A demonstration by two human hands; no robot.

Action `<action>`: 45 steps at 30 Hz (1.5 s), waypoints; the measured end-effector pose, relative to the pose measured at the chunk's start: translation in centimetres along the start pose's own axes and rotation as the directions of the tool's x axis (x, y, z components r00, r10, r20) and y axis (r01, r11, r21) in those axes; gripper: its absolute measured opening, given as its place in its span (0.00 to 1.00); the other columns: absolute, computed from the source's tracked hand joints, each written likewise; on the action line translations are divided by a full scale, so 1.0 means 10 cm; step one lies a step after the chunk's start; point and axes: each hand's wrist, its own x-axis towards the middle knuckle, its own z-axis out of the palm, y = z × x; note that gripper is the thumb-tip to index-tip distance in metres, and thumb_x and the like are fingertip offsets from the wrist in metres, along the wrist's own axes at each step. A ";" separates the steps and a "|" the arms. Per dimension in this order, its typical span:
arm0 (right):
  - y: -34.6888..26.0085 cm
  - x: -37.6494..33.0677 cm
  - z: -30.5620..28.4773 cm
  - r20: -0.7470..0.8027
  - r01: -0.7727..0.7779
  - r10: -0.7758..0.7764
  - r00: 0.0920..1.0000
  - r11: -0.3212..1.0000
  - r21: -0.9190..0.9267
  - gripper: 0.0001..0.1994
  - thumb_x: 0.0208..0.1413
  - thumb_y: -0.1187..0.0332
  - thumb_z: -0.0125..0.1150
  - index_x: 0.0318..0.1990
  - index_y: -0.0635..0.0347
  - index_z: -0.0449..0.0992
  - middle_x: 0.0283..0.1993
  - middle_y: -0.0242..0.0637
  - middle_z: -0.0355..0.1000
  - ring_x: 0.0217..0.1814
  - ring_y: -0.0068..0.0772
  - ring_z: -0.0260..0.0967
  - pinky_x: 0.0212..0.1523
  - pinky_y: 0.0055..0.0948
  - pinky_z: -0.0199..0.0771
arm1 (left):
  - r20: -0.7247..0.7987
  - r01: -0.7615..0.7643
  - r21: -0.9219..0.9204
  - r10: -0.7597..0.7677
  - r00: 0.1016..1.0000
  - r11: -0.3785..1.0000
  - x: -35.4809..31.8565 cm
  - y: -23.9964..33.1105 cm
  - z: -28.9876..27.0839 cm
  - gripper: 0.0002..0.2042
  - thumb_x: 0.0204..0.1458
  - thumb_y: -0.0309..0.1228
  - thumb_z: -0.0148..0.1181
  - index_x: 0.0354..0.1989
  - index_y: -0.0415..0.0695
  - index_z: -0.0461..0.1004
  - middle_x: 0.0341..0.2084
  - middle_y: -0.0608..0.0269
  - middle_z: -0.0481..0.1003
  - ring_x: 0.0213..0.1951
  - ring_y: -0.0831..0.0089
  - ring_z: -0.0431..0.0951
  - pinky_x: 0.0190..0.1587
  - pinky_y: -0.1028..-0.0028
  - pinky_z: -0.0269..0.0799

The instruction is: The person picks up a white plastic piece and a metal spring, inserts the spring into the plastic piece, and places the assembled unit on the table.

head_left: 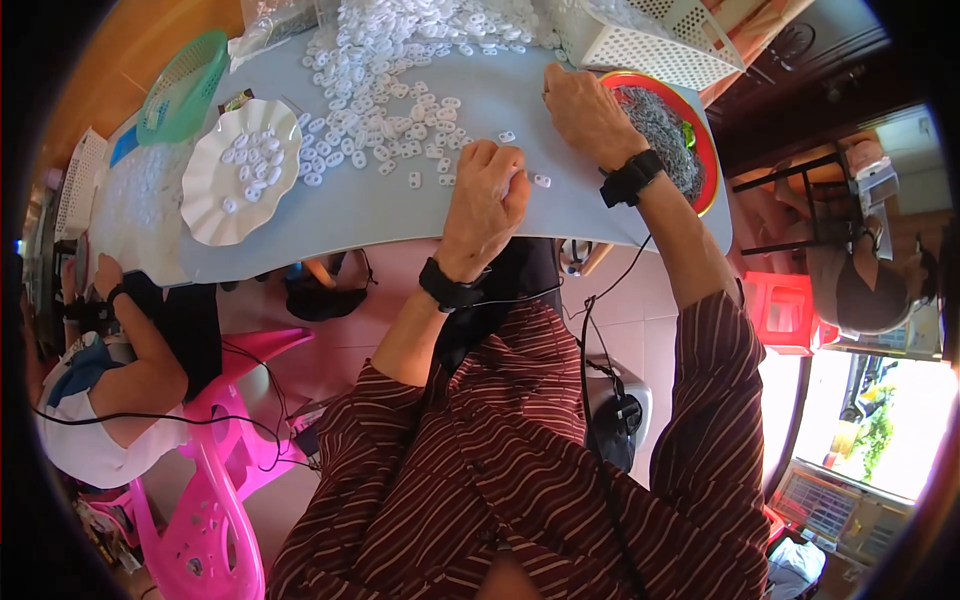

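My left hand (485, 205) is closed above the near edge of the blue-grey table (370, 212), its fingers curled inward. Whatever it may hold is hidden. Just right of it lies a single small white oval plastic piece with holes (542, 181). My right hand (590, 115) reaches further forward, fingers bent down beside a red-rimmed bowl (711, 160); its fingertips are partly hidden. Inside that bowl is a heap of thin grey metal bits (655, 130). Scattered white oval pieces (400, 130) spread left of my hands and pile up toward the back.
A scalloped white plate (215, 215) with several ovals stands at the left, near a green basket (205, 75). Behind my right hand is a white perforated basket (640, 45). Another person (130, 390) sits at left, beside a pink chair (205, 520). Black cables (588, 370) hang before me.
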 end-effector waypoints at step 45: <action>-0.49 -1.15 0.12 0.072 -0.072 0.409 0.910 -0.013 0.997 0.07 0.58 0.70 0.58 0.36 0.66 0.74 0.27 0.28 0.70 0.25 0.14 0.60 0.27 0.15 0.63 | 0.178 -0.020 0.387 -0.053 0.983 0.922 0.09 0.11 0.02 0.07 0.44 0.22 0.60 0.33 0.40 0.72 0.30 0.55 0.65 0.39 0.56 0.64 0.44 0.61 0.63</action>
